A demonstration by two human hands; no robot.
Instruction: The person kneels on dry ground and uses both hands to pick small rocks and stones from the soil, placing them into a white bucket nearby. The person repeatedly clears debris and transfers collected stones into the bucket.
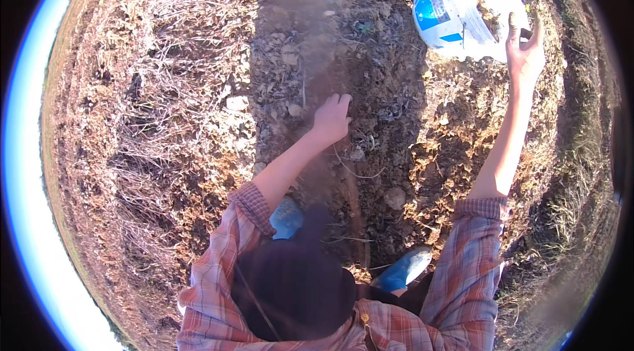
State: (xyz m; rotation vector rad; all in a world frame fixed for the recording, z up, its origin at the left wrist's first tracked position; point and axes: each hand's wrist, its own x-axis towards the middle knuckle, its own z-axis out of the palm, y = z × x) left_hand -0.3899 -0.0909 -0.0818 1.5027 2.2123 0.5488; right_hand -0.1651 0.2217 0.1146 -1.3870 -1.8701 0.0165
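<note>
My left hand (333, 117) reaches down to the shaded, cloddy soil (366, 88) ahead of me; its fingertips are at the dirt, and whether they hold anything is hidden. A thin pale stem or root (364, 176) curves on the ground just below it. At the upper right, my right hand (526, 51) is at the rim of a white plastic bucket (455, 9) with blue patches, thumb and finger spread around the near edge. The bucket is tipped, its mouth turned to the right, and some brownish, soil-covered matter (488, 16) shows inside.
Dry, pulled-looking stalks (198, 44) lie in a band on the left. Stones or clods (395, 198) dot the soil. My blue shoes (403, 269) are planted below my hands, and dry grass (569, 217) edges the right side.
</note>
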